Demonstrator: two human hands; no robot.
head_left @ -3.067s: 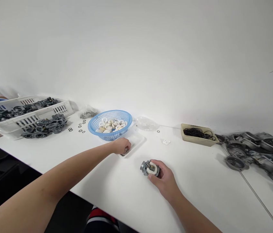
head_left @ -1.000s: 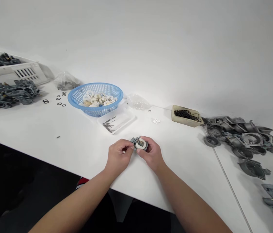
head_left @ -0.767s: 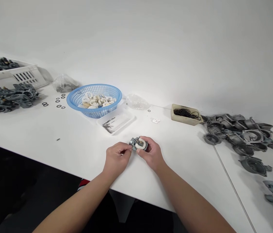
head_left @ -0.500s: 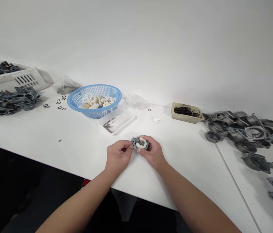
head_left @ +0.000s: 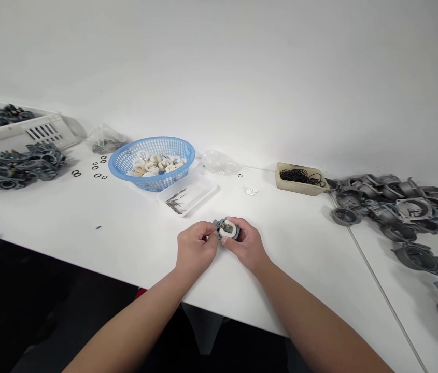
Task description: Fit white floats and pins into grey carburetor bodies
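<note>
Left hand (head_left: pixel 196 249) has come over from the clear tray (head_left: pixel 199 194) to join the right hand (head_left: pixel 246 244) — now both are at one small part. Left fingertips (head_left: pixel 205 237) pinch its near edge, and the right fingers (head_left: pixel 237 234) curl around its other side, holding on. The part is a grey metal carburetor body (head_left: pixel 221 225) with a white ring (head_left: pixel 228 229) on top, between the hands, above the white table (head_left: pixel 98 248). Past it sit a blue basket (head_left: pixel 125 160) of white rings and a tan tub (head_left: pixel 294 187) of black rubber rings — grey metal castings (head_left: pixel 393 207) lie in a heap to the right.
</note>
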